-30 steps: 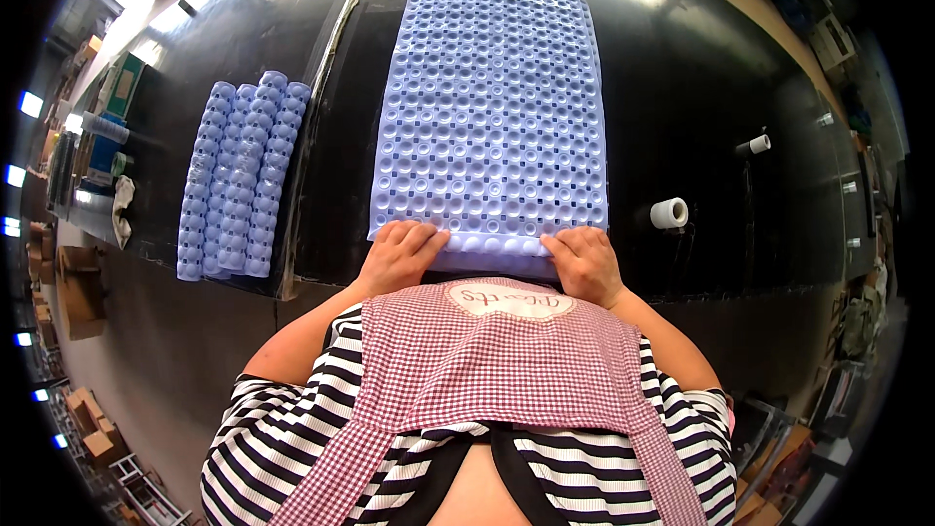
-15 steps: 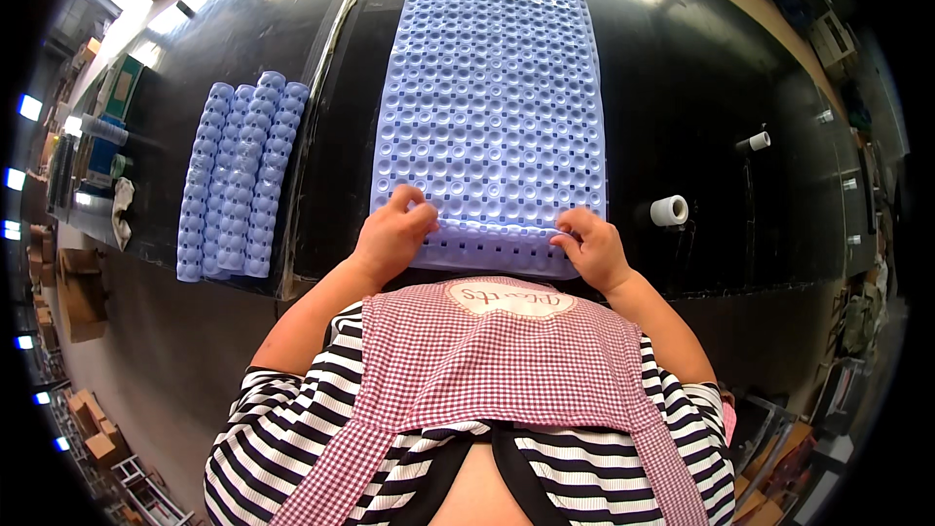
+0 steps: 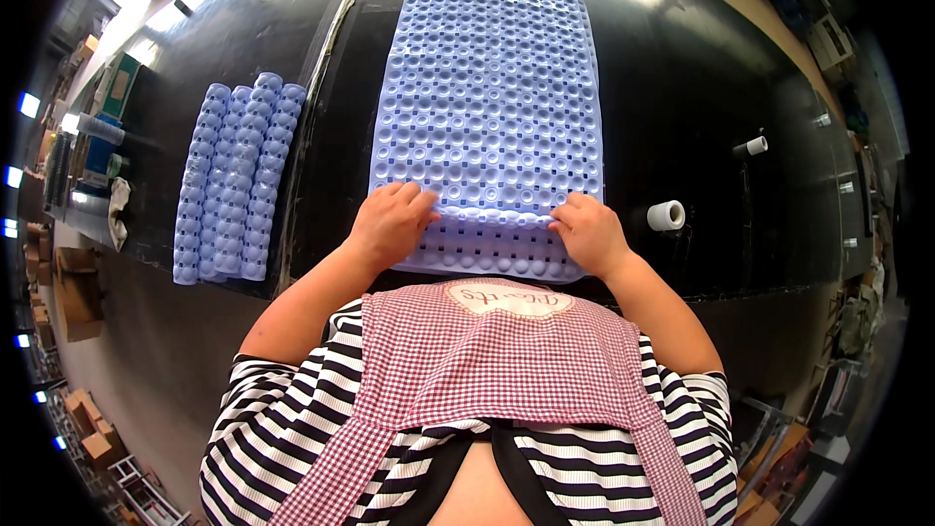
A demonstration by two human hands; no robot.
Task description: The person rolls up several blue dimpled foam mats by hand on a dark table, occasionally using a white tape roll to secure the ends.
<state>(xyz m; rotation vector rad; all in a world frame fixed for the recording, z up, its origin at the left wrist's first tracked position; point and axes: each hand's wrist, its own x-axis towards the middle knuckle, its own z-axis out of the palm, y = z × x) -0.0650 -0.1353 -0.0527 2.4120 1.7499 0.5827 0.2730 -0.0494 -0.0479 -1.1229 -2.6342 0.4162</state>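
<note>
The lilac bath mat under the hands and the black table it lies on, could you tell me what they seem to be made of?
Lilac bath mat: probably soft rubber or PVC, slightly glossy; its near edge folds under both hands, and suction cups show. Black table: smooth, glossy surface reflecting light; material unclear.

One head-worn fisheye view, looking steeply down and forward from just above the chest; the black worktop (image 3: 682,68) fills the near field, its straight edges bowing toward the dark rim.
</note>
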